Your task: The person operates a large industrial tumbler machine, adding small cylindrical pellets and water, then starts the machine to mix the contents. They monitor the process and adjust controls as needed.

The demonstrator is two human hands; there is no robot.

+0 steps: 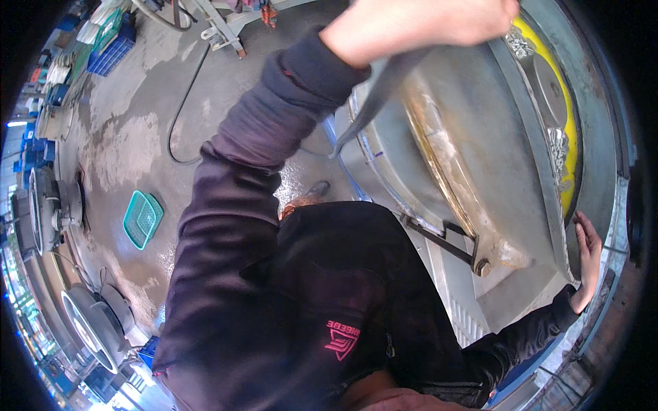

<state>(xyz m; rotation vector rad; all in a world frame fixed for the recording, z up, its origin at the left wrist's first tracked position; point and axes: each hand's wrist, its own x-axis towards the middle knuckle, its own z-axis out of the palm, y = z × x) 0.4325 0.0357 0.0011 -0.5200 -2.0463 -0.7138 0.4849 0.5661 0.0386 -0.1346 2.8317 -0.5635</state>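
Observation:
My left hand [435, 22] is raised at the top, its fingers curled closed over the machine; what is inside them is hidden. A grey, soft-looking strip [378, 103] hangs below that wrist, and I cannot tell whether the hand holds it. On the right, my right hand [588, 252] lies with fingers stretched out against the rim of a large metal machine [493, 130]. Between the hands, a yellow-lined opening [570, 147] shows shiny silver pieces [556, 152] and a grey metal part with a rounded end [548, 89].
A black bar with a bolted bracket [482, 267] juts from the machine near my body. A teal basket [143, 219] and a dark hose [173, 130] lie on the wet-patched floor. Fans [89, 329] stand at left; a blue crate [112, 51] sits far left.

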